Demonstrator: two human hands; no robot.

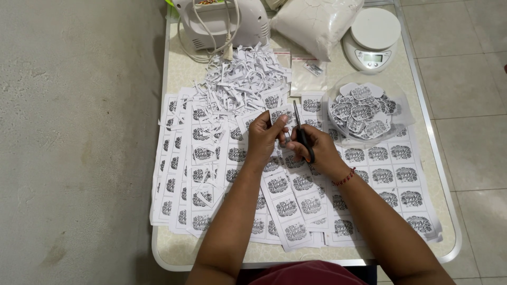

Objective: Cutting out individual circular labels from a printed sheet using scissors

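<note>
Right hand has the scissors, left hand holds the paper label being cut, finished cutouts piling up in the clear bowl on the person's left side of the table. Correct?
Not quite. The clear bowl of cutouts sits on the person's right side of the table, below the kitchen scale, as the head view shows. The rest holds: the right hand has the scissors, and the left hand holds the paper label being cut.

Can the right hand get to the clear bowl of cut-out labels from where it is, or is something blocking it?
Probably yes. The right hand holds scissors, and the clear bowl sits just beyond it to the right, open-topped, with only flat printed sheets between.
</note>
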